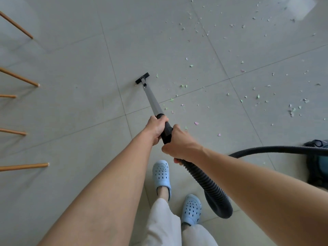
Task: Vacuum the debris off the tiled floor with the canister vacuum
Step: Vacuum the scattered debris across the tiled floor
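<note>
Both hands, left hand (pixel 157 127) ahead of right hand (pixel 179 144), grip the vacuum wand (pixel 153 102); its nozzle (pixel 142 78) points away, paper scraps (pixel 184 86) lying just right.

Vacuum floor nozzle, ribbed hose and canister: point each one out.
floor nozzle (pixel 142 78), head view, on the black crossbar.
ribbed hose (pixel 211 189), head view, on the bend beside the shoes.
canister (pixel 319 167), head view, on its dark body at the right edge.
</note>
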A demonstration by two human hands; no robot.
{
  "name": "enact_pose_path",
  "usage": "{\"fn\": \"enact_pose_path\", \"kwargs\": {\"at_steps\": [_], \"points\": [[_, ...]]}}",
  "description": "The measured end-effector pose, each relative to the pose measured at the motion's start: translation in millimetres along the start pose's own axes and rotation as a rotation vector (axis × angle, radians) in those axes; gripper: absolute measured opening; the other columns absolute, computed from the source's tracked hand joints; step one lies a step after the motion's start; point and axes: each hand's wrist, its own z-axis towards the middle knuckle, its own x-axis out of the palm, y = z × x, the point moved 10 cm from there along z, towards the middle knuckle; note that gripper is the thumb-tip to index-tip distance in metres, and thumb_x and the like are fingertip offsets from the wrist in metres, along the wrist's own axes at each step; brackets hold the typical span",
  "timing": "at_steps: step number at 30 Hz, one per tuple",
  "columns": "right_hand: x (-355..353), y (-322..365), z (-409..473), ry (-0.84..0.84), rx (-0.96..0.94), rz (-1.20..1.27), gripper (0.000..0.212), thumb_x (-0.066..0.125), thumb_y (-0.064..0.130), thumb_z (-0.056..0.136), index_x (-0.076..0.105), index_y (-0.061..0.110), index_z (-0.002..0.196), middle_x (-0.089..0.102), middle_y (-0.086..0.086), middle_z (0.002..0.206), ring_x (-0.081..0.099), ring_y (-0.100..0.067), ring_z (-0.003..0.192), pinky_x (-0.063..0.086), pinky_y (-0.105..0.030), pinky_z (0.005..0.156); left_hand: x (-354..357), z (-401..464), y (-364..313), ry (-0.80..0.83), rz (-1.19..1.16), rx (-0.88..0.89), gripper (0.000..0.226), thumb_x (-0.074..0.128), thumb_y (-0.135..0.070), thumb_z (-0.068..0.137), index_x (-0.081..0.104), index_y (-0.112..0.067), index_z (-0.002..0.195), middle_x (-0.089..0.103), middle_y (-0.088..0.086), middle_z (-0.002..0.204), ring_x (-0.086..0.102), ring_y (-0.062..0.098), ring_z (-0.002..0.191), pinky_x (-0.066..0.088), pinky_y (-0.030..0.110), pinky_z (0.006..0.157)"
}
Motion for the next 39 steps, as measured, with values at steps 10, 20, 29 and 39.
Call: {"fn": "enact_pose_path", "kwargs": {"at_steps": [10, 20, 29, 39], "points": [[23.4, 0.9, -14.7, -0.002, -0.036, -0.104, 0.025, 0.052, 0.007, 0.083, 0.036, 0.012, 0.1, 0.059, -0.01, 0.073, 0.061, -0.024, 0.044, 0.049, -0.03, 0.041, -15.1, -11.9, 21.1, -0.01, 0.015, -0.034, 0.022, 0.05, -0.019, 0.09, 0.044, -0.008, 0.108, 0.048, 0.006, 0.08, 0.05, 0.019, 0.065, 0.04, 0.026, 0.053], [24.8, -12.6, -10.3, -0.012, 0.073, 0.08, 0.025, 0.055, 0.01, 0.079, 0.033, 0.018, 0.086, 0.061, -0.011, 0.073, 0.055, -0.015, 0.03, 0.045, -0.024, 0.033, -6.7, -8.8, 13.6, 0.009, 0.122, -0.029, 0.028, 0.05, -0.02, 0.09, 0.039, -0.008, 0.112, 0.049, 0.007, 0.087, 0.053, 0.022, 0.074, 0.043, 0.027, 0.055], [-17.5, 28.1, 1.6, -0.165, -0.028, 0.059, 0.027, 0.059, 0.025, 0.087, 0.039, 0.011, 0.098, 0.061, -0.009, 0.073, 0.068, -0.027, 0.048, 0.054, -0.033, 0.041, -11.5, 11.0, -35.1, 0.009, 0.027, -0.033, 0.056, 0.064, -0.015, 0.085, 0.036, -0.009, 0.133, 0.052, 0.008, 0.086, 0.056, 0.018, 0.062, 0.047, 0.022, 0.046], [-3.7, 20.9, 9.3, 0.014, 0.081, 0.453, 0.036, 0.066, 0.036, 0.092, 0.046, 0.006, 0.095, 0.051, -0.011, 0.069, 0.05, -0.016, 0.03, 0.046, -0.027, 0.037, -6.4, 16.1, -41.2, 0.02, 0.02, -0.053, 0.06, 0.055, -0.002, 0.087, 0.022, -0.015, 0.136, 0.053, 0.014, 0.074, 0.054, 0.024, 0.058, 0.051, 0.033, 0.058]]}}
